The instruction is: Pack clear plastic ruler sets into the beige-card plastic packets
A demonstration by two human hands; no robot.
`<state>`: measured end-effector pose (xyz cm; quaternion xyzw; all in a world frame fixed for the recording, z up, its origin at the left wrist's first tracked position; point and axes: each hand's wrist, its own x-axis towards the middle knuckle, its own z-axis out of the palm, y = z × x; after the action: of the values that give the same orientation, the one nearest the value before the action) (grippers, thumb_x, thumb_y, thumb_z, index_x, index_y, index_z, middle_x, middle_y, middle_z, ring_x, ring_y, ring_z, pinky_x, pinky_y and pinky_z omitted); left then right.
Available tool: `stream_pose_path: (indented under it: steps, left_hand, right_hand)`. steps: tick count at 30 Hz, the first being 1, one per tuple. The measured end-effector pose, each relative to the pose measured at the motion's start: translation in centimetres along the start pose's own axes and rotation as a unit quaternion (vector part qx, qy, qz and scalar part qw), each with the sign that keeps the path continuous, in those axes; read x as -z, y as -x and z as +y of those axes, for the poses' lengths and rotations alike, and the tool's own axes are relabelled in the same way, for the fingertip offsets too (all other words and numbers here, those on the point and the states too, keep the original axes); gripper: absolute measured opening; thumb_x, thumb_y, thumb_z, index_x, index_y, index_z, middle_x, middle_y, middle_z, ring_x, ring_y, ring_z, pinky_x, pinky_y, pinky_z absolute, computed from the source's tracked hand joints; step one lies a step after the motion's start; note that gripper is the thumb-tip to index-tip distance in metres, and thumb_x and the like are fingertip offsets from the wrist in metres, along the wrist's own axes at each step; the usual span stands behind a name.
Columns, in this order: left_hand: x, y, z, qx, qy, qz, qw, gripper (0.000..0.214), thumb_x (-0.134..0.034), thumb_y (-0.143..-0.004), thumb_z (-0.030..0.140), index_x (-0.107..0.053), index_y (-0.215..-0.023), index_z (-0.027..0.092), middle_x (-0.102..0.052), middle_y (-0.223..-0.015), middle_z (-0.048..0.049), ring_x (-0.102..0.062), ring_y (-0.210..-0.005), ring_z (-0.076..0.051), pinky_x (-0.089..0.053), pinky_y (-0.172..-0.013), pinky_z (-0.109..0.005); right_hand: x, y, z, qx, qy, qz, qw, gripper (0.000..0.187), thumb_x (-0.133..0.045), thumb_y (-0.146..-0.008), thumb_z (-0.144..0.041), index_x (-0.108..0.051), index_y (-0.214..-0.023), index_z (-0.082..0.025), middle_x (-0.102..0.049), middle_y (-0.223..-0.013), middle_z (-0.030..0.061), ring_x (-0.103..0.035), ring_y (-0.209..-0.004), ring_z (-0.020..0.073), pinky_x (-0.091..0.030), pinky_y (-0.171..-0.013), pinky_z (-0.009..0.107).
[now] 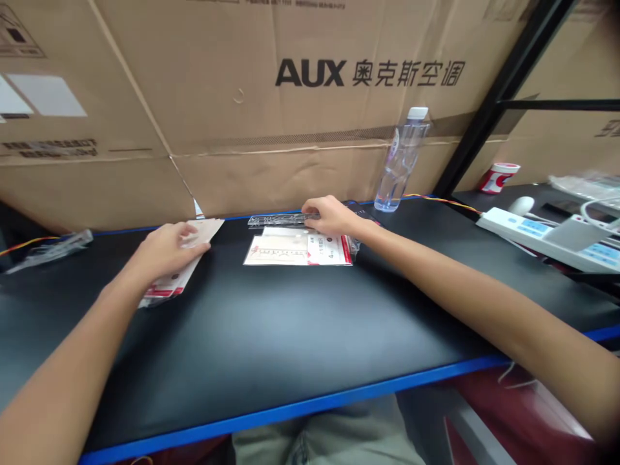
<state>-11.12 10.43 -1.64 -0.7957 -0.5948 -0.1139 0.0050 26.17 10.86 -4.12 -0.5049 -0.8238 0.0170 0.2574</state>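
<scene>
My left hand (167, 253) is closed round a small stack of flat paper packets (175, 281) with red and white printed ends, in clear sleeves. The stack is tilted at the left of the desk. Near the back edge, my right hand (329, 216) has curled fingers on the right part of a clear ruler (276, 221). Its fingertips are partly hidden. Just in front of the ruler lies another pile of cream packets (283, 250), with a white and red printed end on the right. A dark printed item (361, 210) shows partly behind my right wrist.
A clear water bottle (402, 161) stands at the back right, before a large cardboard box (232, 84). Further right are a white power strip (547, 237) and a red and white tub (498, 177). Crumpled clear plastic (53, 250) lies far left. The black desk has a blue front edge (300, 413).
</scene>
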Motion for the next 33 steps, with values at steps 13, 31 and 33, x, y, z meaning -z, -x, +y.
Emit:
stream_pose_path:
  steps: [13, 31, 33]
  left_hand:
    - [1.9, 1.9, 6.1, 0.033, 0.304, 0.024, 0.952, 0.033, -0.074, -0.065, 0.028, -0.061, -0.094, 0.019, -0.067, -0.096, -0.0012, -0.062, -0.083, -0.017, -0.047, -0.076, -0.027]
    - [0.8, 1.5, 5.2, -0.057, 0.242, -0.014, 0.969, 0.017, -0.066, -0.067, 0.025, -0.051, -0.071, 0.020, -0.047, -0.064, 0.0060, -0.045, -0.060, -0.011, -0.034, -0.058, -0.023]
    - [-0.1, 2.2, 7.2, -0.117, 0.284, 0.001, 0.952, 0.018, -0.068, -0.068, 0.026, -0.054, -0.079, 0.020, -0.051, -0.068, 0.0047, -0.050, -0.063, -0.012, -0.039, -0.061, -0.023]
  right_hand:
    - [1.7, -0.7, -1.2, 0.034, -0.046, 0.113, 0.992, 0.020, -0.057, -0.077, -0.013, -0.067, -0.094, -0.015, -0.067, -0.086, 0.0057, -0.059, -0.080, 0.0204, -0.044, -0.073, 0.031]
    - [6.4, -0.4, -8.5, 0.029, -0.391, 0.177, 0.903, 0.019, -0.070, -0.084, -0.032, -0.068, -0.098, -0.019, -0.069, -0.086, 0.0020, -0.068, -0.075, 0.0153, -0.060, -0.070, 0.030]
    - [7.2, -0.1, -9.2, 0.024, -0.424, 0.172, 0.889, 0.017, -0.073, -0.082, -0.030, -0.068, -0.095, -0.019, -0.070, -0.088, 0.0021, -0.070, -0.082, 0.0161, -0.061, -0.078, 0.030]
